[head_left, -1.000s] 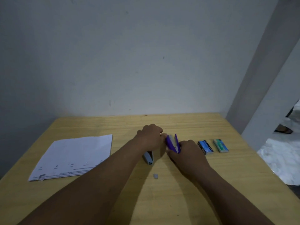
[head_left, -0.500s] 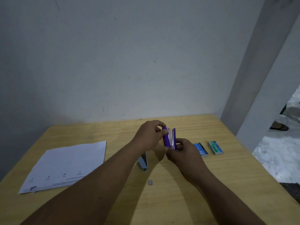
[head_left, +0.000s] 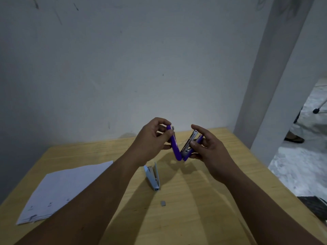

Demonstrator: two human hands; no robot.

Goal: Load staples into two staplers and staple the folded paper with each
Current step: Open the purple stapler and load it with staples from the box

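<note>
Above the wooden table (head_left: pixel 203 200) I hold a purple stapler (head_left: pixel 177 149) spread wide into a V. My left hand (head_left: pixel 152 137) grips its purple top cover. My right hand (head_left: pixel 208 149) holds the base with the metal staple channel facing up. A light blue stapler (head_left: pixel 153 177) lies on its side on the table below my hands. A small grey strip of staples (head_left: pixel 163 203) rests nearer to me. The folded white paper (head_left: pixel 62 190) lies at the left. The staple boxes are hidden behind my right hand.
A grey wall stands right behind the table's far edge. A pillar (head_left: pixel 265 85) rises at the right, with a doorway and part of a person's foot (head_left: pixel 293 138) beyond it. The table's right edge runs close to my right forearm.
Both hands have lifted the purple stapler off the table and swung its cover away from the base, so it now stands wide open. The camera tilted up.
</note>
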